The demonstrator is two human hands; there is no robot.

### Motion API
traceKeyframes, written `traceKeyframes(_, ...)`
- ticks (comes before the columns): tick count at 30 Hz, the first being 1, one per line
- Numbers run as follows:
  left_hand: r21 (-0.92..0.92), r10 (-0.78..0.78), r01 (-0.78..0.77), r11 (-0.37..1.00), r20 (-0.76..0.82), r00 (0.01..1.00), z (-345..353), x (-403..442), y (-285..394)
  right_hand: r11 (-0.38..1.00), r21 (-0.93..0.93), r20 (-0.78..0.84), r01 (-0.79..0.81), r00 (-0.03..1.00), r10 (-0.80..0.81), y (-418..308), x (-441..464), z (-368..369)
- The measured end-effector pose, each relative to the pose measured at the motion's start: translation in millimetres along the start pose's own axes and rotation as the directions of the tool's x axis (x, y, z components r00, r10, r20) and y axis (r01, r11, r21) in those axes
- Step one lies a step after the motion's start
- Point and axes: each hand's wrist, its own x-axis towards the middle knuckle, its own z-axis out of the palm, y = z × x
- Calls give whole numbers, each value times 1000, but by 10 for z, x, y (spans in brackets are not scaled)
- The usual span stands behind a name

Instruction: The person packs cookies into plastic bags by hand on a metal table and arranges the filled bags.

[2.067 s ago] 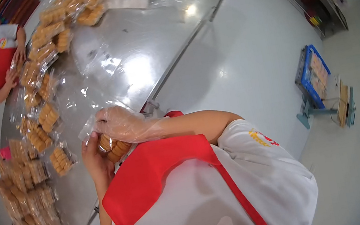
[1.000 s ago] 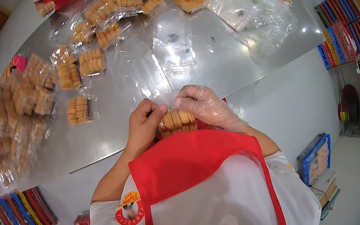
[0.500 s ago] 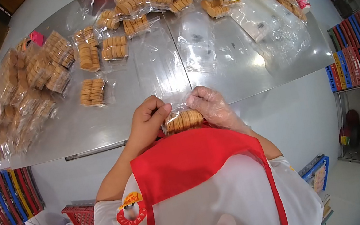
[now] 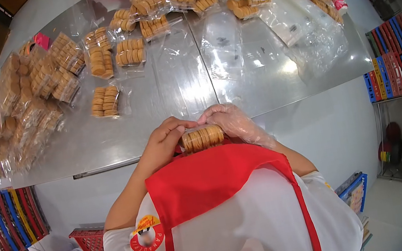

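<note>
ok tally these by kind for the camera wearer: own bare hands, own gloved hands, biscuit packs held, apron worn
Bare left hand: 1
Gloved right hand: 1
Held biscuit pack: 1
Red apron: 1
Total: 4

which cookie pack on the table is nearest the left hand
The single pack just right of the big heap in the view; it lies lower in the picture than the other loose packs, closest to the bare left hand.
</note>
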Motion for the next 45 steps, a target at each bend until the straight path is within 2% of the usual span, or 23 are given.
traceKeyframes(3,321,137,-147,936,55,989,1,-52,40,999,40,68,11,998,-14,50,-70,24)
traceKeyframes(6,522,131,-163,837,99,986,51,-98,117,997,77,137,1,990,-12,78,-202,46)
traceKeyframes(12,646,35,-116,754,138,990,63,-134,172,999,40,172,-11,985,4,124,-286,25)
traceKeyframes(16,633,100,-131,763,85,991,43,-141,128,999,37,121,-16,993,11,83,-338,69)
traceKeyframes(18,614,187,-170,770,37,982,31,-130,126,992,-50,143,117,984,-109,34,-304,27)
traceKeyframes(19,458,131,-129,880,28,991,17,-116,122,979,-93,157,183,973,-167,-13,-284,14)
traceKeyframes(21,103,17,-22,994,46,999,-8,-75,109,962,48,251,268,929,-271,-206,-340,41)
traceKeyframes(23,-262,67,-44,964,83,994,33,0,77,912,238,303,334,867,-397,-334,-427,113)
traceKeyframes(25,-548,104,-37,836,92,990,147,60,135,806,465,299,365,792,-532,-375,-437,209)
traceKeyframes(26,-654,111,-26,756,88,990,240,83,170,799,430,324,421,754,-571,-322,-337,201)
traceKeyframes(27,-748,115,-14,663,83,990,324,105,201,775,417,262,475,753,-603,-246,-258,208)
traceKeyframes(28,-746,95,-1,666,83,992,387,131,202,750,400,201,527,748,-633,-179,-186,223)
traceKeyframes(30,-742,53,25,669,81,995,460,171,189,751,414,93,515,797,-597,-121,-158,209)
traceKeyframes(32,-547,-84,204,812,236,968,303,153,184,782,487,9,388,893,-449,-116,-206,126)
traceKeyframes(33,-428,-164,285,858,297,941,207,144,196,736,569,-23,367,902,-432,-113,-233,69)
traceKeyframes(34,-164,-40,70,984,177,983,175,143,210,679,647,-55,346,910,-411,-103,-268,0)
traceKeyframes(35,161,85,-92,983,52,995,146,141,236,615,718,-85,325,919,-386,-86,-298,-73)
traceKeyframes(36,548,379,-295,783,-43,925,175,146,178,573,746,-122,339,916,-382,-49,-306,-149)
traceKeyframes(37,845,646,-345,409,-2,763,195,172,110,563,752,-129,343,914,-384,-17,-320,-211)
traceKeyframes(38,882,746,-427,202,144,650,136,270,6,549,760,-138,347,912,-386,25,-343,-254)
traceKeyframes(41,842,643,-453,-293,524,559,-32,458,-109,540,762,-147,357,907,-394,120,-370,-289)
traceKeyframes(45,788,467,-509,-346,615,635,-82,608,-19,544,739,-155,396,887,-435,140,-441,-282)
